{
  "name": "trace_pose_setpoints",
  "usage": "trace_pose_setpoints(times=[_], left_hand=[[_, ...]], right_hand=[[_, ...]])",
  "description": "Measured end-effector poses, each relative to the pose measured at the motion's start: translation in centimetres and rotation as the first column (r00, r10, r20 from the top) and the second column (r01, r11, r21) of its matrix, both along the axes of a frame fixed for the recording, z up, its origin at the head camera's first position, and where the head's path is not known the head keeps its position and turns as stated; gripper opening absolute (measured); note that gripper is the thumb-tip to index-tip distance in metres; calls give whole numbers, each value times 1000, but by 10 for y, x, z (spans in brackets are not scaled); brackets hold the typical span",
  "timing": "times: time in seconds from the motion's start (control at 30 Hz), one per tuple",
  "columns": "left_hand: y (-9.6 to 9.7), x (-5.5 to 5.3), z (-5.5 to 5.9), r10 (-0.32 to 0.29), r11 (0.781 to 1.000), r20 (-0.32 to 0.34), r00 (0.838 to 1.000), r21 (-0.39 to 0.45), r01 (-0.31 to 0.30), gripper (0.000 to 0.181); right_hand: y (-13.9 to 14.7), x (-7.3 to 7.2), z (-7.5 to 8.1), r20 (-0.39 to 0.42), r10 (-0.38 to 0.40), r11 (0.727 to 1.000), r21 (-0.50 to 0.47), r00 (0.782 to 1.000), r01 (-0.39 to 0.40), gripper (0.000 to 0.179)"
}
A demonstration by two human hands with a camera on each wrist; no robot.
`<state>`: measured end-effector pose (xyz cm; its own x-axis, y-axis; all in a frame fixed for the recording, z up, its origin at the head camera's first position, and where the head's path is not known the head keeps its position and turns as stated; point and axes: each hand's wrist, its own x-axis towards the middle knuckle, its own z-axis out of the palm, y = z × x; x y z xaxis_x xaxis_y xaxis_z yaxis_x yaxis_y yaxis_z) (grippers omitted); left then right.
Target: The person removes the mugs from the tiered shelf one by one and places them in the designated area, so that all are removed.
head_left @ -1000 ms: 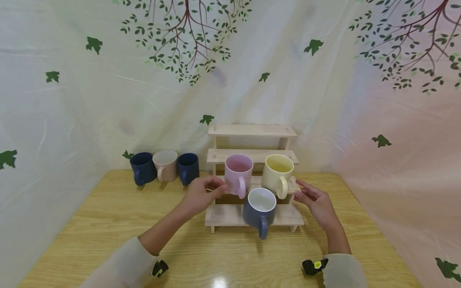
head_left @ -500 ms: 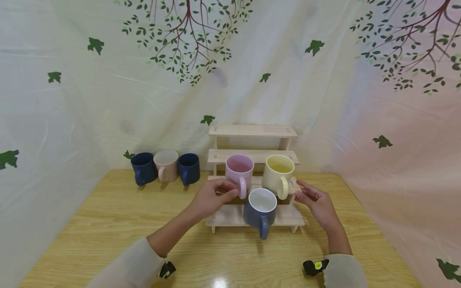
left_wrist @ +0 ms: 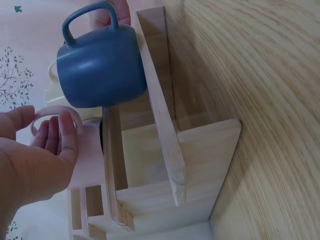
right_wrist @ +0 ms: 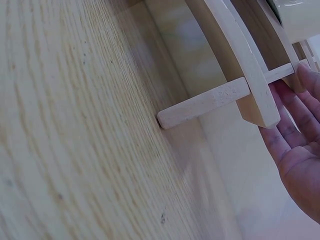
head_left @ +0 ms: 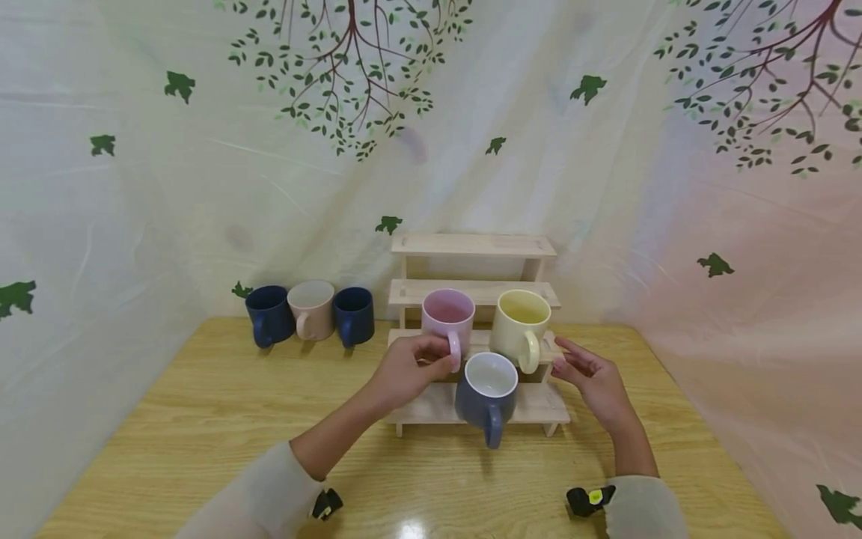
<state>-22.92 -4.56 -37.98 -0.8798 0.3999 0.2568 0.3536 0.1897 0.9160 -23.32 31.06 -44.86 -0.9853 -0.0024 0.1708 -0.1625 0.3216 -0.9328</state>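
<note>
My left hand (head_left: 408, 372) has its thumb and fingers at the handle of the pink mug (head_left: 444, 311), pinching it. The pink mug sits on the second step of the wooden tiered stand (head_left: 417, 408). To its right, on that step, stands the yellow mug (head_left: 521, 318). A grey-blue mug (head_left: 481, 404) with a white inside rests on the lowest step, its handle toward me. My right hand (head_left: 595, 382) holds the right end of the second step; in the right wrist view, thumb and fingers (right_wrist: 302, 112) lie about the plank's end.
Left of the stand, a dark blue mug (head_left: 269, 314), a pale pink mug (head_left: 313, 308) and another dark blue mug (head_left: 354, 314) stand in a row by the back curtain (head_left: 303, 202). The wooden table (head_left: 222, 404) extends in front. The stand's upper steps (head_left: 474, 245) rise behind the mugs.
My left hand has moved right, from the stand's left side to the pink mug's handle. The right hand and the mugs have stayed in place.
</note>
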Motion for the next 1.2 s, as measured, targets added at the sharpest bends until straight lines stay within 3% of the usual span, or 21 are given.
trace_pose_setpoints(times=[0.23,0.43,0.6,0.83,1.2], left_hand=[[6,1,-1,-34,996,110,993,83,25,25],[10,3,0,-125,964,237,963,257,62,31],[12,5,1,-151,947,261,953,316,63,31],[9,7,1,-120,947,281,952,319,25,26],[-5,10,7,-26,945,383,923,311,-102,26]], right_hand=[[0,0,0,9,-5,1000,4,1000,5,59],[-2,1,1,19,-12,1000,11,1000,12,59],[-3,2,2,19,-16,1000,10,1000,16,59],[-2,2,2,21,-20,1000,10,1000,20,60],[-3,1,2,21,-23,1000,9,1000,22,59]])
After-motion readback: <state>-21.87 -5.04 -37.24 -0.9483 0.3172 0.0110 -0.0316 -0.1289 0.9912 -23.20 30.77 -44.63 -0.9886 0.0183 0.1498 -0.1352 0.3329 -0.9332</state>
